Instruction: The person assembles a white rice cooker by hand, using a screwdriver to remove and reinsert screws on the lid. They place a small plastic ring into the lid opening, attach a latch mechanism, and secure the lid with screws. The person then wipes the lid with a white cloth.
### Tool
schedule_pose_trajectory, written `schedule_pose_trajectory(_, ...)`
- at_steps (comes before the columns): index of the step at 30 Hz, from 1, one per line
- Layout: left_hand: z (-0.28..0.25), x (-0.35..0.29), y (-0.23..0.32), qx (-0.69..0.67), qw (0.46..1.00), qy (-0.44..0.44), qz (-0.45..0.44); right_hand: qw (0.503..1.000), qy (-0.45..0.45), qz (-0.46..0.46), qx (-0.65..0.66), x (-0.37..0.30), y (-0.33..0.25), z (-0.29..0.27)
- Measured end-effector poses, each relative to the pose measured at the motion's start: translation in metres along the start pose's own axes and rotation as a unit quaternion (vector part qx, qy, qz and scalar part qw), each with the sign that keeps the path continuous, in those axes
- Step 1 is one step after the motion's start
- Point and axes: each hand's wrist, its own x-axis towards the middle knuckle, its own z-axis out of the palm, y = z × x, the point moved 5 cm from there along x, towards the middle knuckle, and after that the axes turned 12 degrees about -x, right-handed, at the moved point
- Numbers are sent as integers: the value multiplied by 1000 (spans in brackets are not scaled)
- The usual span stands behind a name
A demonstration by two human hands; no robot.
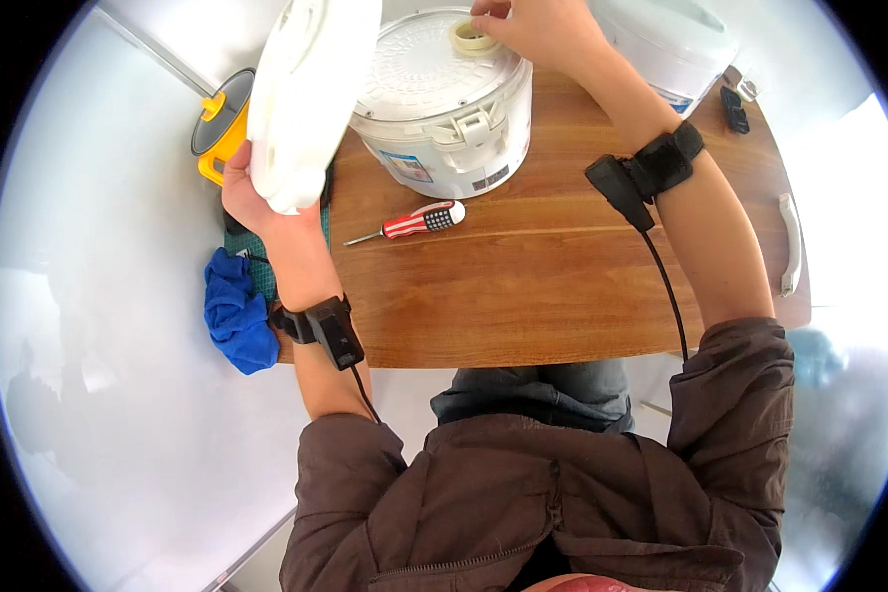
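Here at upper left the left hand (250,199) is clamped on the lower end of a steeply tilted white cover (311,94); at top centre the right hand (548,35) touches a cream ring (474,46) atop the round white container (444,128), whether pinching it one cannot tell, with a screwdriver (424,219) lying below, mid-frame!

2 hands (247,202) (553,37), 2 wrist units (335,333) (653,173), 2 white tubs (449,148) (671,44), 1 white cover (311,94), 1 cream ring (475,45), 1 screwdriver (414,222), 1 blue cloth (235,314), 1 yellow container (225,126)
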Motion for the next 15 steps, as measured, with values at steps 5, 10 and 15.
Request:
schedule_pose_trajectory(5,-14,4,-6,7,999,-1,-38,999,-23,4,26,11,7,11)
schedule_pose_trajectory(10,-20,12,-7,-35,995,-47,-80,994,-26,52,97,8,12,11)
schedule_pose_trajectory(15,-11,16,-5,-23,998,-27,-52,993,-105,46,34,12,22,21)
